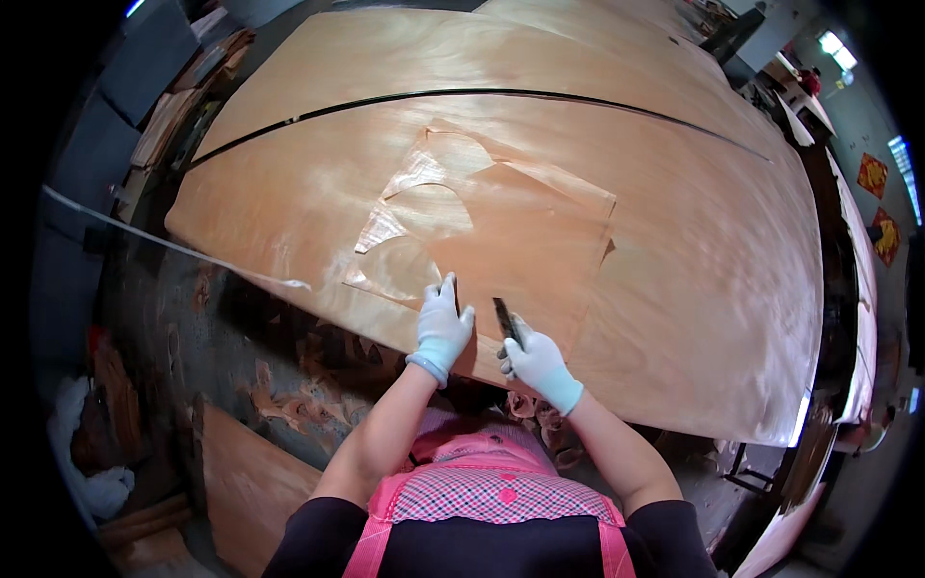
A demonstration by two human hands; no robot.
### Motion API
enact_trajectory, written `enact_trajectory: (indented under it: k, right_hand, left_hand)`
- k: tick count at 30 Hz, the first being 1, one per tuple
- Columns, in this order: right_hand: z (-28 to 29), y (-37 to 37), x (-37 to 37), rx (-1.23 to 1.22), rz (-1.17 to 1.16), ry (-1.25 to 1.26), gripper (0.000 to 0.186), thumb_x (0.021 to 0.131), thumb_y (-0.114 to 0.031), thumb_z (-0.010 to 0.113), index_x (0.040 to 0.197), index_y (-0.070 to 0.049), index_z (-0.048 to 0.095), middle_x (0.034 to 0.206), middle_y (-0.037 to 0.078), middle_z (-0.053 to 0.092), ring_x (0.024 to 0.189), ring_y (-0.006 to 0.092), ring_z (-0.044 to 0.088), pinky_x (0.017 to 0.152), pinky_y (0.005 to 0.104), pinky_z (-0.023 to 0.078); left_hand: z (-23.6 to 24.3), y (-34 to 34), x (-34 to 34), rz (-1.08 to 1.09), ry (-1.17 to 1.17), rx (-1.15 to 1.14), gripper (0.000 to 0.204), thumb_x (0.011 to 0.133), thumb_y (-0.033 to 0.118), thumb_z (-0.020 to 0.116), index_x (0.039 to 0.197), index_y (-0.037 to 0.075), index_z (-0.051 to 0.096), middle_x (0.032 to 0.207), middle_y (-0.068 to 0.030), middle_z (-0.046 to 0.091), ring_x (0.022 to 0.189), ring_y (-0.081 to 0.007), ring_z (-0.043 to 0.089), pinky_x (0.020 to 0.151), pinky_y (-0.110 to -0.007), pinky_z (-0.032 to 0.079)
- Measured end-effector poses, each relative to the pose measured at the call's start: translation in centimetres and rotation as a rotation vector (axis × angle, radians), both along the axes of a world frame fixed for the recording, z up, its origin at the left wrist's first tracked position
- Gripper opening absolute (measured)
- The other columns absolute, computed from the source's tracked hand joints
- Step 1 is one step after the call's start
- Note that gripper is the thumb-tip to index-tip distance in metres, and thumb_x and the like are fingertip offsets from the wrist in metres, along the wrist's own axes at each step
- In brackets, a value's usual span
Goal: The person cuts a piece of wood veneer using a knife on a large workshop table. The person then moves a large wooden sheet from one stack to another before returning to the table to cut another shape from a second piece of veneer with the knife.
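Observation:
A thin reddish-brown wood veneer piece (540, 226) lies on a larger pale wood sheet. Along its left side run several rounded cut-outs, with pointed tips of veneer between them. My left hand (443, 326), in a white glove, rests by the lowest cut-out with its fingers stretched out and thumb apart. Just to the right, my gloved right hand (536, 360) is wrapped round a dark flat-bladed knife (504, 316). The blade points up and to the left over the veneer; whether its tip touches is hard to make out.
A long black strip (462, 92) crosses the far part of the big wood sheet (713, 260). Veneer scraps (289, 400) litter the floor at the left, near a leaning wood panel (252, 482). A white cord (173, 243) stretches in from the left.

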State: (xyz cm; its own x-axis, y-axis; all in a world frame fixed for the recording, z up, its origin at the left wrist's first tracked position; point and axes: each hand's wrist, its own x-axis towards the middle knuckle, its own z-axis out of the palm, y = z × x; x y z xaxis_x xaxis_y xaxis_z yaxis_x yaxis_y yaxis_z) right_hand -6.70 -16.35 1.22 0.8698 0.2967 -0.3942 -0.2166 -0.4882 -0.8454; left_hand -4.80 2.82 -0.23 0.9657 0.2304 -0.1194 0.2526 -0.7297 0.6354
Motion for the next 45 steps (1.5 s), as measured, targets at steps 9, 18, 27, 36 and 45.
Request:
enact_trajectory:
  k: [9,18,27,36,45]
  right_hand:
    - [-1.0,5.3,2.7,-0.507,0.432,-0.268,0.068,0.092,-0.017,0.044,0.151,0.006,0.018,0.077,0.026,0.066,0.069,0.0413,0.065,0.065,0.0515,0.051]
    - [7.7,-5.2,5.0,-0.811,1.05,-0.276,0.075,0.085,-0.013,0.055,0.154,-0.026,0.026,0.086,0.017,0.07,0.072,0.0347,0.069,0.064,0.0447,0.054]
    - [7.3,-13.5,14.6,-0.679,1.252,-0.739,0.065,0.084,-0.01,0.057,0.143,-0.035,0.045,0.077,0.009,0.059,0.07,0.0299,0.062,0.066,0.0423,0.05]
    - [3.4,2.5,17.0,-0.511,1.283,-1.02,0.055,0.088,-0.012,0.053,0.137,-0.037,0.05,0.081,0.007,0.063,0.076,0.0268,0.064,0.072,0.0379,0.049]
    - [2.9,-5.1,17.9,-0.904,1.143,-0.826,0.059,0.092,-0.015,0.053,0.144,-0.041,0.04,0.084,0.006,0.064,0.077,0.0242,0.063,0.072,0.0355,0.046]
  left_hand:
    - [-0.4,-1.1,0.8,0.04,0.075,0.083,0.056,0.088,0.013,0.057,0.142,0.004,0.044,0.125,-0.0244,0.051,0.104,-0.0408,0.059,0.089,-0.046,0.049]
    - [0.3,-2.5,0.5,0.048,0.08,0.194,0.082,0.086,0.036,0.069,0.146,-0.005,0.032,0.128,-0.0246,0.045,0.115,-0.0384,0.051,0.097,-0.042,0.045]
    - [0.4,-2.5,1.0,0.111,0.142,0.185,0.094,0.078,0.041,0.077,0.147,-0.003,0.03,0.128,-0.0243,0.045,0.115,-0.038,0.05,0.099,-0.042,0.044]
    - [0.6,-2.2,1.6,0.217,0.154,0.117,0.108,0.067,0.046,0.084,0.151,0.005,0.03,0.127,-0.0234,0.046,0.115,-0.0362,0.05,0.099,-0.043,0.044]
    - [2.0,-3.2,1.9,0.068,0.163,0.299,0.085,0.074,0.036,0.078,0.148,0.016,0.04,0.134,-0.0172,0.047,0.12,-0.0332,0.049,0.1,-0.043,0.041]
